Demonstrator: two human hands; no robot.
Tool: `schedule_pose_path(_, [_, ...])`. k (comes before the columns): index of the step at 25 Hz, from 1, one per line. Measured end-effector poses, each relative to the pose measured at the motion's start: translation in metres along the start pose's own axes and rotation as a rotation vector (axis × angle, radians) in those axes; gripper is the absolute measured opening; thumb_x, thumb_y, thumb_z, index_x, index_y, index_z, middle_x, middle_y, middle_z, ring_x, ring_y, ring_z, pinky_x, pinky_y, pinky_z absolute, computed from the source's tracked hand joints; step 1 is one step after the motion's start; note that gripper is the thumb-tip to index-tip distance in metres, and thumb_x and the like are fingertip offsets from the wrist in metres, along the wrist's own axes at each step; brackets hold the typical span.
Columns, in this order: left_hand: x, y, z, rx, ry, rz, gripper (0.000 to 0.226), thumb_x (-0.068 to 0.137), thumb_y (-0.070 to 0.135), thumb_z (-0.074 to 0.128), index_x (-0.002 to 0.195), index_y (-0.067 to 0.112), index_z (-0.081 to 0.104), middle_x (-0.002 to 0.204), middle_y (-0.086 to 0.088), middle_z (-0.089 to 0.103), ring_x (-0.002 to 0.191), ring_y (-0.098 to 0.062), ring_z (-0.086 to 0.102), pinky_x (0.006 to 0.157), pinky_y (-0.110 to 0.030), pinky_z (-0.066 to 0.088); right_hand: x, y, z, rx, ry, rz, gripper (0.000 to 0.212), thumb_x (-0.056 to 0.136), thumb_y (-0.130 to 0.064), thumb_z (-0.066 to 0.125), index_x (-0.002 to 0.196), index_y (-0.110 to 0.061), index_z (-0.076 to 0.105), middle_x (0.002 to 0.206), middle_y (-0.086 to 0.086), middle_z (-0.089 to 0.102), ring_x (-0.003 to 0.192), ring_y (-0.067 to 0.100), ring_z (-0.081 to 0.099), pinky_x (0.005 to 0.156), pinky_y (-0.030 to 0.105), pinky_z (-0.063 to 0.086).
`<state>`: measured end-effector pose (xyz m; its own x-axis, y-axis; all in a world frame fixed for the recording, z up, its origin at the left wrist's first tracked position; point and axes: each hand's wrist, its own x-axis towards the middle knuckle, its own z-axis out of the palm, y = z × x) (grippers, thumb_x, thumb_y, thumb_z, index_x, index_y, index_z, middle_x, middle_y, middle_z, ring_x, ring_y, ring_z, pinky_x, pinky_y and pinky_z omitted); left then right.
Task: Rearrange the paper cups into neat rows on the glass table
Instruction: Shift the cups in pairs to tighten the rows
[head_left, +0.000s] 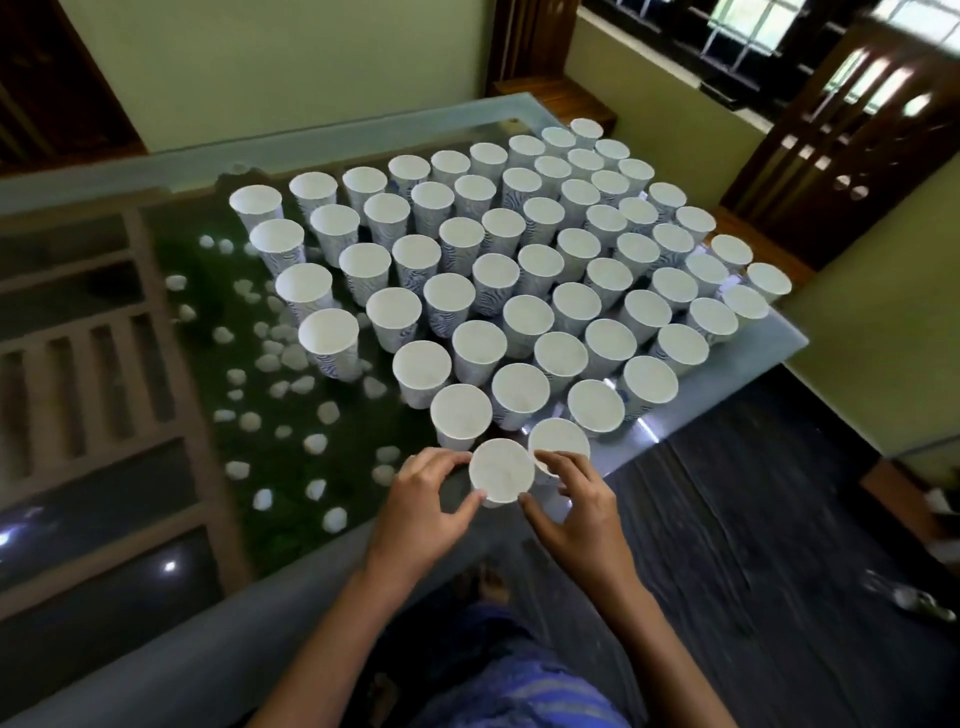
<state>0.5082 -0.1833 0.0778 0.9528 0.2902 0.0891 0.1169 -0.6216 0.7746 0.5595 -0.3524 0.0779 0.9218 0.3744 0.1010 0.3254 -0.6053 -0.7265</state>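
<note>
Several white paper cups (524, 280) with blue wavy print stand in diagonal rows on the glass table (363, 122), their white round tops facing up. The nearest cup (501, 470) sits at the table's front edge. My left hand (428, 496) curls round its left side, thumb and fingers on the rim. My right hand (569, 499) holds its right side, fingers reaching over towards the neighbouring cup (561, 439). The body of the held cup is hidden under its top and my hands.
Under the glass lie green turf and several white pebbles (260, 358), with a wooden slatted frame (93, 374) on the left. The table's right corner (795, 340) borders a dark floor. A wall and a window grille stand behind.
</note>
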Motion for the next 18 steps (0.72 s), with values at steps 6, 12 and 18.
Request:
schedule_pose_path(6, [0.037, 0.048, 0.051, 0.119, -0.007, 0.095, 0.036, 0.072, 0.015, 0.076, 0.106, 0.006, 0.066, 0.105, -0.010, 0.065, 0.100, -0.027, 0.059, 0.088, -0.030, 0.042, 0.024, 0.064, -0.062, -0.039, -0.047, 0.025, 0.039, 0.075, -0.013, 0.073, 0.111, -0.006, 0.061, 0.109, 0.007, 0.060, 0.079, 0.023, 0.062, 0.073, 0.015, 0.042])
schedule_pose_path(12, [0.100, 0.129, 0.163, 0.158, 0.016, 0.112, 0.035, 0.072, 0.014, 0.076, 0.104, 0.004, 0.066, 0.105, -0.013, 0.066, 0.100, -0.029, 0.060, 0.090, -0.030, 0.041, 0.085, 0.171, -0.174, -0.138, -0.079, -0.019, 0.040, 0.078, -0.016, 0.071, 0.115, -0.010, 0.060, 0.112, 0.005, 0.059, 0.090, 0.017, 0.059, 0.081, 0.022, 0.046])
schedule_pose_path(18, [0.151, 0.186, 0.241, 0.206, -0.059, 0.098, 0.037, 0.075, 0.017, 0.073, 0.109, 0.004, 0.064, 0.108, -0.011, 0.064, 0.103, -0.028, 0.058, 0.092, -0.028, 0.039, 0.132, 0.237, -0.245, -0.126, -0.142, 0.016, 0.043, 0.081, -0.020, 0.068, 0.121, -0.011, 0.056, 0.117, 0.004, 0.056, 0.096, 0.015, 0.056, 0.084, 0.026, 0.047])
